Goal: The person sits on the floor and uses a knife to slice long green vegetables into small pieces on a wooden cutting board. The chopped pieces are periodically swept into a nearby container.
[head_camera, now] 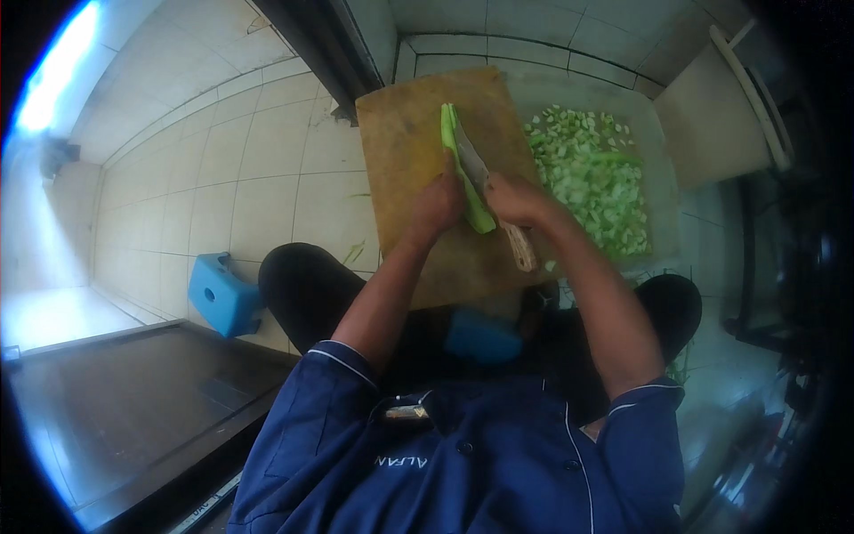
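On a worn wooden chopping board (413, 133) lies a long pale green vegetable stalk (477, 212), split lengthwise near its far end. My left hand (442, 200) holds it from the left side, one finger stretched along it. In my right hand (514, 199) is a broad-bladed knife (471, 160), gripped where blade and handle meet, with the mottled handle sticking out towards me. The blade lies along the right side of the stalk. Right of the board, a translucent plastic tub (660, 220) holds many chopped pale green pieces (594, 193).
A blue plastic stool (223, 294) stands on the tiled floor at left, near my knee. Green scraps (355, 251) lie on the tiles left of the board. A dark post (327, 53) rises behind the board, and a pale bin-like container (714, 120) stands beyond the tub.
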